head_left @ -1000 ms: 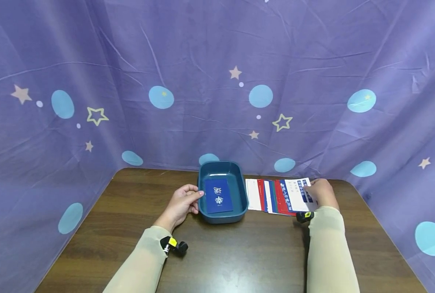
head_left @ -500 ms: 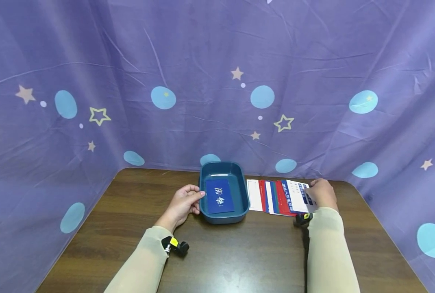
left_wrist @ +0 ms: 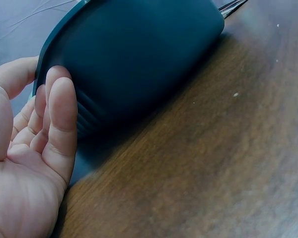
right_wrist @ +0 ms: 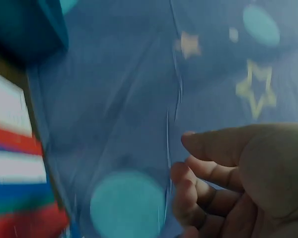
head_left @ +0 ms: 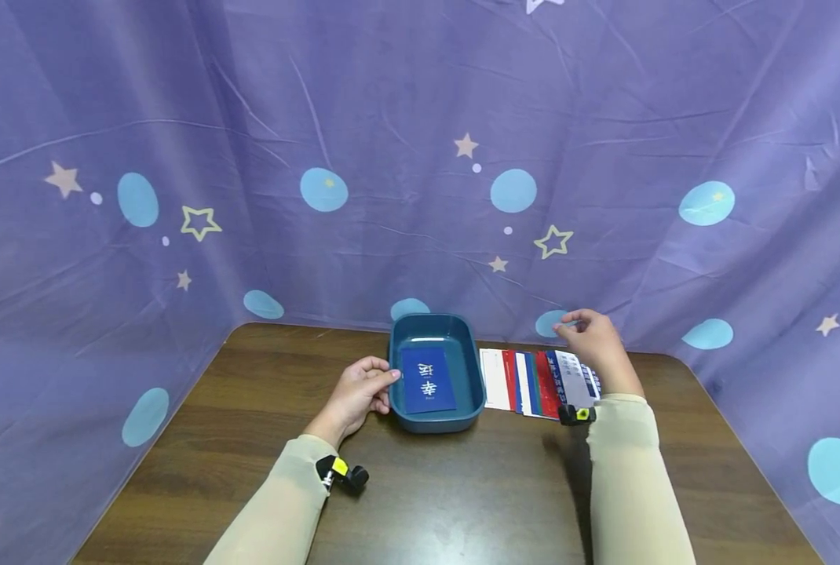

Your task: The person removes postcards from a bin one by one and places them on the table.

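Observation:
A deep teal tray stands near the table's back edge, with a dark blue card bearing white characters lying inside. My left hand grips the tray's left rim; in the left wrist view the thumb is over the rim and the fingers lie against the outer wall. Right of the tray, several overlapping cards in white, red, blue and green lie in a row. Above their right end is my raised right hand, thumb and loosely bent fingers apart, with nothing visible between them in the right wrist view.
The brown wooden table extends toward me and to both sides. A purple curtain with stars and blue spots hangs right behind its back edge. Each wrist wears a small black camera mount.
My right hand has lifted off the rightmost white-and-blue card and moved up and a little left. The left hand stays at the tray rim. The view has shifted slightly.

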`<state>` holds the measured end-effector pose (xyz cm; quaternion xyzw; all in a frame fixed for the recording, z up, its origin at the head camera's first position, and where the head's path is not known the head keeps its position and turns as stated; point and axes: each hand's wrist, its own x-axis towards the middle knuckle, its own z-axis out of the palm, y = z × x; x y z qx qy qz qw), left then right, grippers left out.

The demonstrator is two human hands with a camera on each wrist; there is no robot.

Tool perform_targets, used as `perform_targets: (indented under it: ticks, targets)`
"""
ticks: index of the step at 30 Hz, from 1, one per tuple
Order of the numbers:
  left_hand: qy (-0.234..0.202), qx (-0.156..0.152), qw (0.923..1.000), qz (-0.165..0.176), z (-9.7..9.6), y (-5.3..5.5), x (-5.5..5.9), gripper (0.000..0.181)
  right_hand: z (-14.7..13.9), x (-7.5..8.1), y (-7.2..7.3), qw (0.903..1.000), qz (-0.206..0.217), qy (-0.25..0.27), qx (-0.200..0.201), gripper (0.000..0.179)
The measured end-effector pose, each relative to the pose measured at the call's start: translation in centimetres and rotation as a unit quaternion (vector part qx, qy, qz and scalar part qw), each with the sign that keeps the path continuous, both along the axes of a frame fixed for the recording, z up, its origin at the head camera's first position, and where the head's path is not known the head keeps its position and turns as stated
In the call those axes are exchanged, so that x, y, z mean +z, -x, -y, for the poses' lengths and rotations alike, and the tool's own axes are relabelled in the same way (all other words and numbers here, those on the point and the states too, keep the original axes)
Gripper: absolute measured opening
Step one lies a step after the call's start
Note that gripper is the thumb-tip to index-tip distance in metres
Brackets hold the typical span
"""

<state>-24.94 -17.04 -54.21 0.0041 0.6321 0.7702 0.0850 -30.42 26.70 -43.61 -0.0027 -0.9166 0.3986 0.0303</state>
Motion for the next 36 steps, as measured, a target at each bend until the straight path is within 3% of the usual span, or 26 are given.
perform_targets:
  ticks: [4,9,13,16,21,28,31,36]
  targets:
    - [0.004,0.002,1.0000,0.000,0.0,-0.1,0.0,0.019,3.6,1.0,-0.1,0.9977,0.004,0.021,0.064,0.041]
    - [0.004,-0.001,1.0000,0.001,-0.4,-0.1,0.1,0.020,8.5,0.9,0.5,0.9914,0.010,0.034,0.126,0.032]
    - [0.005,0.001,0.9999,0.010,-0.5,-0.1,0.0,0.020,12.8,0.7,1.3,0.9849,0.018,0.007,0.172,0.027]
    - [0.008,0.002,0.9999,0.013,-0.4,-0.2,-0.1,0.019,16.1,0.7,1.8,0.9779,0.055,-0.034,0.199,0.034]
    - [0.009,-0.003,0.9999,0.005,-0.1,-0.1,0.0,0.018,20.8,0.8,2.5,0.9627,0.118,-0.135,0.202,0.055]
    - [0.001,0.000,1.0000,0.002,0.3,0.0,-0.1,0.017,24.3,-1.0,2.9,0.9471,0.103,-0.254,0.167,0.068]
    - [-0.001,-0.001,1.0000,0.002,0.2,0.0,-0.2,0.017,24.7,-1.6,2.5,0.9391,0.110,-0.281,0.165,0.080]
    - [-0.001,-0.004,1.0000,0.000,0.0,0.0,-0.1,0.016,24.8,-2.1,2.0,0.9353,0.132,-0.288,0.158,0.098]
